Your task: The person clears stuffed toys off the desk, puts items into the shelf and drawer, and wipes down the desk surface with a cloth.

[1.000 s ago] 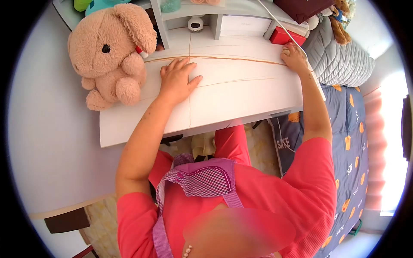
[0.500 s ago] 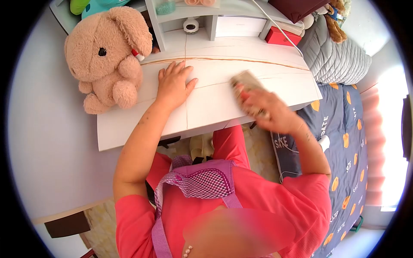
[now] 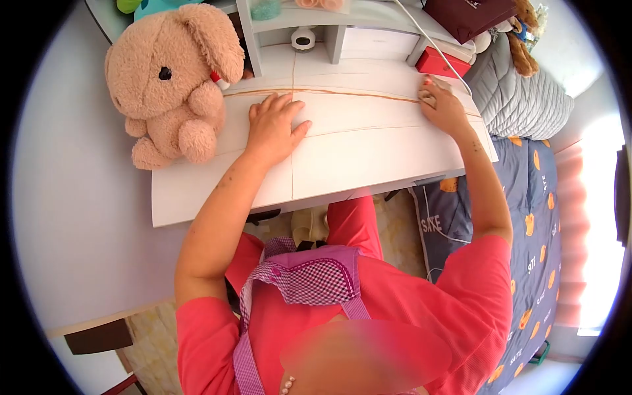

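Note:
My left hand lies flat on the white desk, fingers apart, holding nothing. Near the right end of the desktop, my right hand is closed around a folded cloth. Beige and red bits of the cloth show at my fingertips; my hand covers most of it. A red box stands just beyond these fingers. To the left of my left hand sits a big tan plush dog with a floppy ear.
A shelf unit runs along the desk's back, with a small white camera in one compartment. A white cable hangs down at the back right. Beside the desk are a grey quilted cushion and a bed with dark bedding.
My right hand has moved with the cloth from the front middle of the desk to its back right, near the red box. My left hand stays in place on the desktop.

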`<state>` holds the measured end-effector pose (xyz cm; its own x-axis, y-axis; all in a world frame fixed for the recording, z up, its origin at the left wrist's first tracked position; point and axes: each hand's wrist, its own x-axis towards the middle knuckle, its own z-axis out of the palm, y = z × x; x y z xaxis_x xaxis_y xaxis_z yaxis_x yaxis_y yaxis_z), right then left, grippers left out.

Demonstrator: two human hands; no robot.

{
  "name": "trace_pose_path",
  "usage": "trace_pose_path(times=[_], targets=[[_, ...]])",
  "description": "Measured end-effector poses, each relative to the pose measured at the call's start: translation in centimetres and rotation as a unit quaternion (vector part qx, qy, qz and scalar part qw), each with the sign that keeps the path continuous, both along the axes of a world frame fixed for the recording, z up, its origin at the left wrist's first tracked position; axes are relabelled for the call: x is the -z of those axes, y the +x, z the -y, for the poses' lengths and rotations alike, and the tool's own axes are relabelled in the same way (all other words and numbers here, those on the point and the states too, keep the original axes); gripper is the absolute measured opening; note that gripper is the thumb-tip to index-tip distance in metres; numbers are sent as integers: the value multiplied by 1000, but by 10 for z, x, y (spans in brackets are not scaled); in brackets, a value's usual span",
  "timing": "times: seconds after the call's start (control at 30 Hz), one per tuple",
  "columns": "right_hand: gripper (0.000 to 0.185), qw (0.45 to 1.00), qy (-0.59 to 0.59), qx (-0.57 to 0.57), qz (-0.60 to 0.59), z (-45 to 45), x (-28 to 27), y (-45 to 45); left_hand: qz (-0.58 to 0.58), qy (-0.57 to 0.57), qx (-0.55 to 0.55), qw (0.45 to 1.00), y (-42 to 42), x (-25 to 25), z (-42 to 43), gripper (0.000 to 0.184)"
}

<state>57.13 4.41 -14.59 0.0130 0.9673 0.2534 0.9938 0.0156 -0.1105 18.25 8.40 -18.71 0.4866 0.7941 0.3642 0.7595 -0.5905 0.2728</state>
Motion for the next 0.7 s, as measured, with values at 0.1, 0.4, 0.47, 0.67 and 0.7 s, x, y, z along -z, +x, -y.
trace_pose_path(times=[0.1,0.4,0.47,0.67,0.7], targets=[[40,995,60,-74,23,-30,12,-25,3,1,-2,1000,0,-4,0,40],[40,961,22,-266,-77,-28,12,-146,83,-22,15,996,-4,-1,-4,35],[40,938,53,-334,-76,9,9,-172,86,-15,21,996,-6,2,-7,33],[42,905,27,-402,-136,94,2,-164,11,25,28,999,-6,4,-5,32],[41,913,17,-379,-149,102,4,-154,7,31,30,999,-5,5,-4,32]])
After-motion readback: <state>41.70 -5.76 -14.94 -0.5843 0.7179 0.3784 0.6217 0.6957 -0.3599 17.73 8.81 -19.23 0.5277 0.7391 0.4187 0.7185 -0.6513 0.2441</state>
